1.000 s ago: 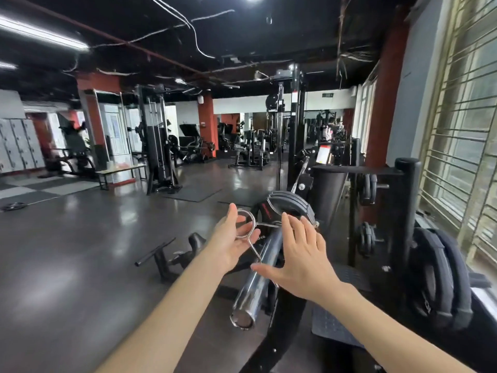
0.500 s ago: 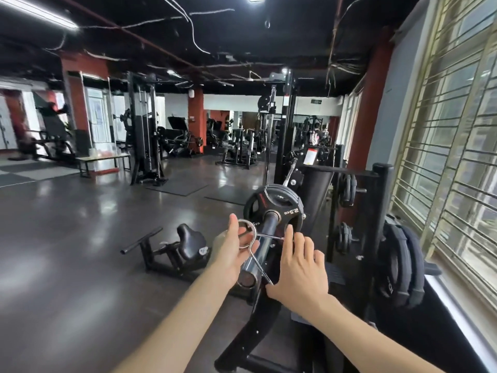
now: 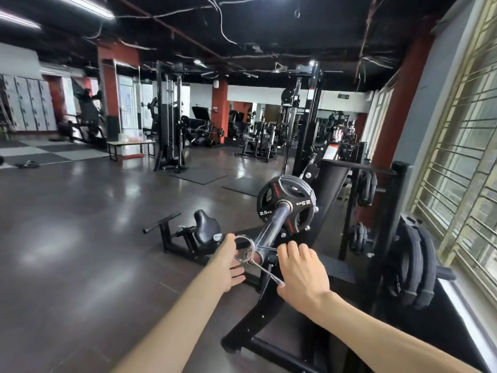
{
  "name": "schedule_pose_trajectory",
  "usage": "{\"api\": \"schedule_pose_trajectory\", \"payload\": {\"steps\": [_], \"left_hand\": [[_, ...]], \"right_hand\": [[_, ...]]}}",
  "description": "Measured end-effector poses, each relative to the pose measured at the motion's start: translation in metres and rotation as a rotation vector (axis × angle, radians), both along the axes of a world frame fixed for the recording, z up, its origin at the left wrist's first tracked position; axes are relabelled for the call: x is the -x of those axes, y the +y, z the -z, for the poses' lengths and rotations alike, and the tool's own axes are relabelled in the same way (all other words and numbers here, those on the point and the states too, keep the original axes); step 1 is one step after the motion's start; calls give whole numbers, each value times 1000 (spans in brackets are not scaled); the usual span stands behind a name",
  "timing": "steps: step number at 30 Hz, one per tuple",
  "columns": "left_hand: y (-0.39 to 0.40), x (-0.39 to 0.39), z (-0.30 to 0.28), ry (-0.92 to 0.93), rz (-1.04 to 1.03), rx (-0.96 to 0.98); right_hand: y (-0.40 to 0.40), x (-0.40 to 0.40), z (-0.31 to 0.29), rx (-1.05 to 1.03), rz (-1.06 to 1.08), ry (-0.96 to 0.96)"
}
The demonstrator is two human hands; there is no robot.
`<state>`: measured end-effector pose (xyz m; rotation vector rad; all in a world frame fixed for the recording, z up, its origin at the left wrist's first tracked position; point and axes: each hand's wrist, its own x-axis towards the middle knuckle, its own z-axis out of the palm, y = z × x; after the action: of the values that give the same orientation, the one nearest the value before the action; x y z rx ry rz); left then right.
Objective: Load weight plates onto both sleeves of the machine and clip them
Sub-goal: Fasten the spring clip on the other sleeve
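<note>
A black 2.5 kg weight plate (image 3: 286, 203) sits far up the chrome sleeve (image 3: 271, 227) of the machine. At the sleeve's near end is a chrome spring clip (image 3: 245, 251), its coil right at the tip. My left hand (image 3: 228, 262) holds the coil from the left, thumb on top and fingers below. My right hand (image 3: 302, 273) has its fingers curled over the clip's two wire handles. I cannot tell whether the coil is around the sleeve tip or just in front of it.
A black plate rack (image 3: 398, 211) stands to the right with large plates (image 3: 414, 267) and smaller ones (image 3: 367, 188). Barred windows (image 3: 462, 146) line the right wall. A low padded seat (image 3: 205, 228) lies left of the sleeve, with dark open floor (image 3: 80, 238) beyond.
My view has pulled back from the machine. Both hands and the clip now sit at the sleeve's near tip instead of beside its middle. My right fingers have curled onto the handles.
</note>
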<state>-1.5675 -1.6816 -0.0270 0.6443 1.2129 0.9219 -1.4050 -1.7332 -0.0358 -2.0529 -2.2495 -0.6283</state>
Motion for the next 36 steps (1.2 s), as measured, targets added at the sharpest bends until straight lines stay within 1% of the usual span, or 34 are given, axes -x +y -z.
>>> {"api": "schedule_pose_trajectory", "payload": {"steps": [8, 13, 18, 21, 24, 26, 27, 30, 32, 36], "left_hand": [[3, -8, 19, 110, 259, -45], [12, -22, 33, 36, 253, -87], [26, -21, 38, 117, 323, -106], [34, -15, 44, 51, 369, -102], [37, -9, 49, -62, 438, -111], [37, -9, 56, -166, 420, -114], [37, -9, 58, -187, 414, -124], [43, -9, 56, -67, 453, -166], [43, -11, 59, -53, 418, -177], [35, -25, 77, -225, 291, -212]], "right_hand": [[-17, -8, 1, 9, 24, -67], [-20, -12, 3, 22, 61, -95], [-18, -15, 6, 2, 61, -129], [-13, -17, 7, -32, 42, -160], [-11, -18, 8, -71, 30, -175], [-11, -19, 10, -96, 28, -185], [-11, -20, 11, -125, 26, -191], [-10, -22, 19, -197, 26, -163], [-10, -24, 25, -184, 26, -160], [-3, -30, 21, -216, -3, -213]]}}
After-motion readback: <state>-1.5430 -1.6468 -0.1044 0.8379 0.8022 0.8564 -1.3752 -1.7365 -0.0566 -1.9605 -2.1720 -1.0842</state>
